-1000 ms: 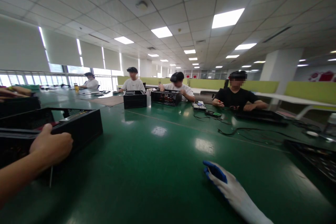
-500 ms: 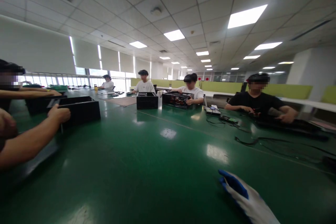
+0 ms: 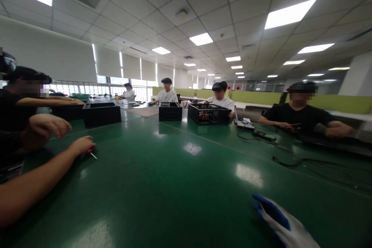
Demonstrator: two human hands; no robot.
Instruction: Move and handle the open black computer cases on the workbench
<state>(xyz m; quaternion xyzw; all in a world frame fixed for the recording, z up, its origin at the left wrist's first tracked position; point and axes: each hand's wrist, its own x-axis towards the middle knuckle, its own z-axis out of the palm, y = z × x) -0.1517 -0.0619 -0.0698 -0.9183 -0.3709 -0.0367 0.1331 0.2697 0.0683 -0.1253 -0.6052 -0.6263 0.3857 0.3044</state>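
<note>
My right hand (image 3: 283,226) wears a white glove with blue fingertips. It lies flat on the green table (image 3: 174,186) at the bottom right and holds nothing. My left hand is not in view. A bare arm comes in from the lower left and looks like that of a co-worker sitting close on my left. That co-worker's hand (image 3: 83,146) rests on the table and holds a small screwdriver (image 3: 92,155). Their other hand (image 3: 49,124) hovers above it.
A black open case (image 3: 101,114) stands at the left, with another black case (image 3: 170,111) further back. Across the table, one person handles a black chassis (image 3: 208,114). A person in black (image 3: 299,118) works at the right, near loose cables (image 3: 290,161).
My view has swung left and my gloved hand has slid toward the bottom right. The co-worker's hand let go of the black case and now lies on the table with a screwdriver.
</note>
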